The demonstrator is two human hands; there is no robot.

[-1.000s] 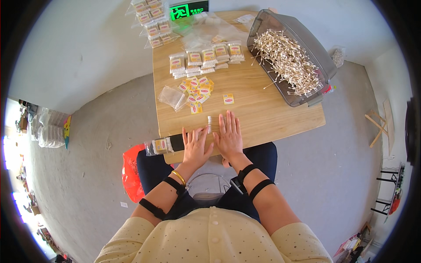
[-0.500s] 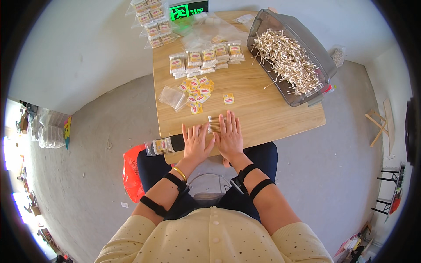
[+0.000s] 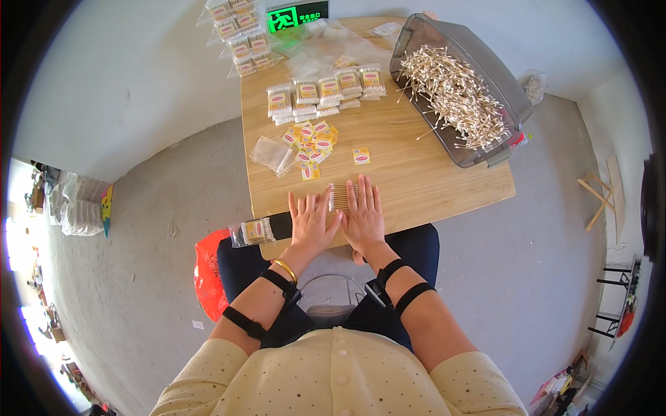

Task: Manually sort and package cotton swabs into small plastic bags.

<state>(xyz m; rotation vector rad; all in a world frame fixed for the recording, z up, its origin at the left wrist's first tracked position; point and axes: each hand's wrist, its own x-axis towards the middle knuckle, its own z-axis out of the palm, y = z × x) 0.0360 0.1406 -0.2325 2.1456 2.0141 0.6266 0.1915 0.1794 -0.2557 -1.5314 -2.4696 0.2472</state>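
Note:
A row of cotton swabs (image 3: 339, 197) lies side by side on the wooden table (image 3: 444, 191) near its front edge. My left hand (image 3: 310, 222) is flat at the row's left end, fingers stretched out. My right hand (image 3: 363, 218) lies flat over the row's right end, hiding part of it. Just beyond is a single yellow and white card (image 3: 361, 156). Farther left lie a loose pile of such cards (image 3: 316, 143) and clear plastic bags (image 3: 272, 154). A filled bag of swabs (image 3: 257, 231) rests on a black strip beside my left hand.
A grey bin (image 3: 510, 90) full of loose cotton swabs (image 3: 454, 97) lies tilted at the table's right. Filled swab packs (image 3: 329, 90) stand stacked at the back. More packs (image 3: 243, 45) hang at the far left corner, near a green lit sign (image 3: 298, 16). A red bag (image 3: 210, 270) sits on the floor.

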